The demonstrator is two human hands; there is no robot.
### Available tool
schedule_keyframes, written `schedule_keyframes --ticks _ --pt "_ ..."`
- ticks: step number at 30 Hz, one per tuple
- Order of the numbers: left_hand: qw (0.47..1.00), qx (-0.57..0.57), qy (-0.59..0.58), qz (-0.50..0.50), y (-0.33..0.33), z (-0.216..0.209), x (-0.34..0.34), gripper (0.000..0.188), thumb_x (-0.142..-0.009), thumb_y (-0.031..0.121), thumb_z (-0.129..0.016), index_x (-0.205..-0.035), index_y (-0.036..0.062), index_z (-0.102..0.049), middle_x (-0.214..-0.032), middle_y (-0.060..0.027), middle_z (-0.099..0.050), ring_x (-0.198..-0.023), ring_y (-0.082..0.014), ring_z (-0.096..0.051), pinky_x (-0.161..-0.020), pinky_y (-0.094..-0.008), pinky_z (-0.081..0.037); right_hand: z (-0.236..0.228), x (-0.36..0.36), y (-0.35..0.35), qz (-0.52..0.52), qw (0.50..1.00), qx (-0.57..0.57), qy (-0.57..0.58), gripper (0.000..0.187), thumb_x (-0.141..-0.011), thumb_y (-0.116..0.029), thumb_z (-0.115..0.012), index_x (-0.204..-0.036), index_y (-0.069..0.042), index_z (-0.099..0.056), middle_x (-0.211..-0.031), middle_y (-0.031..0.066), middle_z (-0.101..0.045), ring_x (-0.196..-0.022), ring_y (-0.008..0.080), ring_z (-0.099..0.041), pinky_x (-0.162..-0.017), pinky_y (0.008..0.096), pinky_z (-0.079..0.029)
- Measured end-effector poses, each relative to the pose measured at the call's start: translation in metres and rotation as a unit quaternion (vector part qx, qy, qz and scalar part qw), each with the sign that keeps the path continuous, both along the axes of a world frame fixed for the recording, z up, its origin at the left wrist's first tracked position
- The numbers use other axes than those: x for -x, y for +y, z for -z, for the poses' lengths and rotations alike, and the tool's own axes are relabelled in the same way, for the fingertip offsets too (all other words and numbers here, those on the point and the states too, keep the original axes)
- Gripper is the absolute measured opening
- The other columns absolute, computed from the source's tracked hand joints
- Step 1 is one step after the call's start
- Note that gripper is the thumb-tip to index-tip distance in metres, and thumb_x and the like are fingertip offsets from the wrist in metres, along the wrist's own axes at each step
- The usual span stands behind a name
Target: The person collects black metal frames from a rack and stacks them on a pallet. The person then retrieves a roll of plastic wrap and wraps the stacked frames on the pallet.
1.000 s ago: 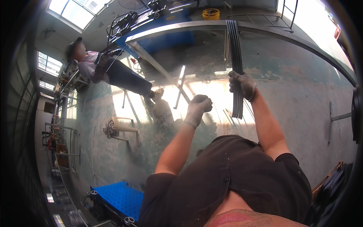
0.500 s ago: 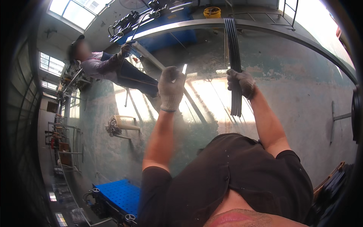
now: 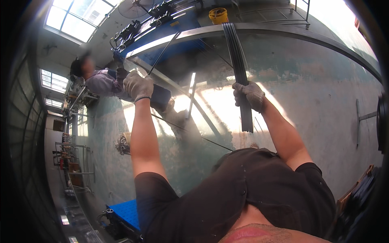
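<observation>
Grip of the left hand (image 3: 138,84), in a pale knitted glove, hangs just below the left end of the long metal beam (image 3: 271,28), fingers curled, though I cannot tell whether it holds anything; grip of the right hand (image 3: 248,96), gloved alike, lies below the beam's middle, closed around a bundle of dark strips (image 3: 236,58). That bundle slants up until its top overlaps the beam; whether it rests there I cannot tell. From the left, a co-worker (image 3: 103,83) stands beside the beam's left end, and a blue plate (image 3: 125,212) sits well below that end. Next, a thin dark rod (image 3: 164,54) crosses the beam's left part, its lower end right by the left hand. Beyond the beam's middle stands a yellow bucket (image 3: 219,15), then a metal frame (image 3: 279,20) beyond its right half.
</observation>
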State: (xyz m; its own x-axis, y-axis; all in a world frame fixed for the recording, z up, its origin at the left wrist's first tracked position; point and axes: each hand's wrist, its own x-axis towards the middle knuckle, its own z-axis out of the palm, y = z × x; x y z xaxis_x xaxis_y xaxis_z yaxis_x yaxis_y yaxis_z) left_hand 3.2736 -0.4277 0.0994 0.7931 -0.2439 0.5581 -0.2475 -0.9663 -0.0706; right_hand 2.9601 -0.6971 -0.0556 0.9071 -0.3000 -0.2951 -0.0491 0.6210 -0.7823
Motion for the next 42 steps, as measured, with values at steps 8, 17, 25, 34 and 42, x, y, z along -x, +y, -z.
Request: schedule_keyframes --ticks 8,17,25,34,42 --pt "0.887 0.134 0.426 0.117 0.007 0.099 -0.073 0.083 -0.089 0.036 -0.084 -0.155 -0.0035 -0.055 -0.142 -0.0244 -0.072 -0.135 -0.0335 -0.068 -0.115 -0.0391 -0.051 -0.004 0.0 -0.001 0.008 0.999 0.03 0.042 0.022 -0.111 -0.028 -0.068 -0.111 -0.006 -0.065 -0.082 0.0003 -0.063 -0.067 0.0151 -0.062 -0.063 0.0363 -0.058" --pt "0.702 0.305 0.597 0.24 -0.099 0.143 -0.04 0.027 -0.103 0.015 -0.067 -0.126 -0.0002 -0.07 -0.102 -0.0134 -0.078 -0.082 -0.021 -0.076 -0.072 -0.0333 -0.062 0.025 -0.007 0.0 0.02 0.995 -0.093 -0.012 0.02 -0.104 -0.023 -0.076 -0.102 -0.006 -0.065 -0.08 0.0032 -0.064 -0.062 0.0156 -0.061 -0.06 0.0376 -0.057" --pt "0.392 0.285 0.76 0.432 -0.138 0.154 0.108 0.032 -0.116 0.02 -0.059 -0.137 -0.0051 -0.062 -0.126 -0.017 -0.073 -0.112 -0.0299 -0.073 -0.102 -0.0424 -0.061 -0.008 -0.006 0.07 0.111 0.931 0.313 0.153 0.03 -0.101 -0.026 -0.073 -0.118 -0.002 -0.071 -0.103 0.0105 -0.076 -0.088 0.0175 -0.073 -0.076 0.0347 -0.061" --pt "0.132 0.418 0.846 0.305 -0.201 0.151 0.107 0.033 -0.115 0.023 -0.059 -0.14 0.0017 -0.058 -0.13 -0.0182 -0.072 -0.105 -0.0318 -0.07 -0.097 -0.0443 -0.06 0.0 0.028 0.144 0.135 0.975 0.095 0.146 0.028 -0.087 -0.019 -0.084 -0.101 -0.004 -0.066 -0.072 0.0055 -0.066 -0.058 0.0166 -0.067 -0.046 0.0329 -0.05" --pt "0.064 0.316 0.854 0.408 -0.244 0.114 0.18 0.019 -0.118 0.015 -0.044 -0.111 0.0065 -0.06 -0.083 -0.0011 -0.051 -0.073 -0.0151 -0.053 -0.067 -0.0295 -0.046 -0.024 0.097 0.121 0.254 0.907 0.251 0.221 0.034 -0.087 -0.023 -0.077 -0.113 -0.002 -0.072 -0.095 0.0139 -0.075 -0.09 0.028 -0.073 -0.082 0.0447 -0.058"
